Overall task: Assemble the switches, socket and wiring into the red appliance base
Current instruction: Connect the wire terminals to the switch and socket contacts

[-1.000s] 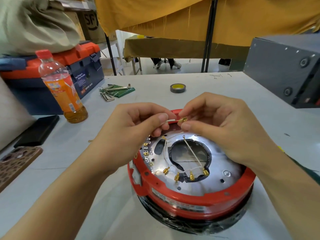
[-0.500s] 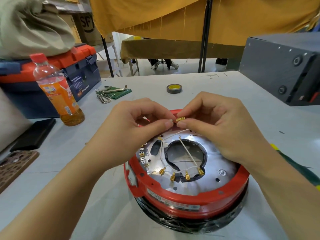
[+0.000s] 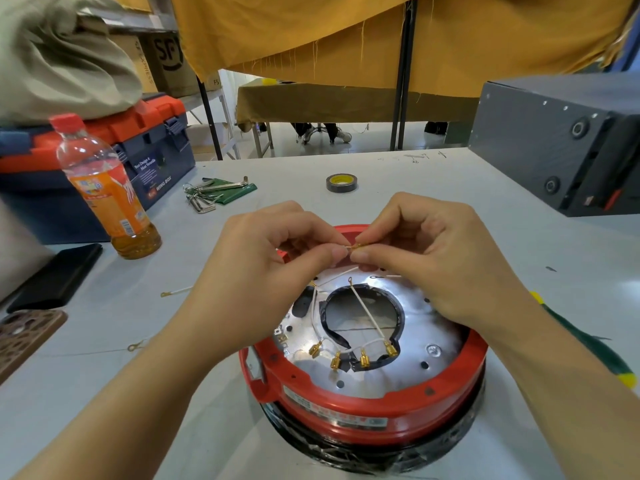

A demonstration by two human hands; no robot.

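Left hand (image 3: 263, 268) and right hand (image 3: 429, 258) fingertip to fingertip, both pinching.

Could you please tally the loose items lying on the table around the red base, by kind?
Bottle: 1
Tape roll: 1
Hex key set: 1
Phones: 2
Loose wires: 2
Toolbox: 1
Total: 8
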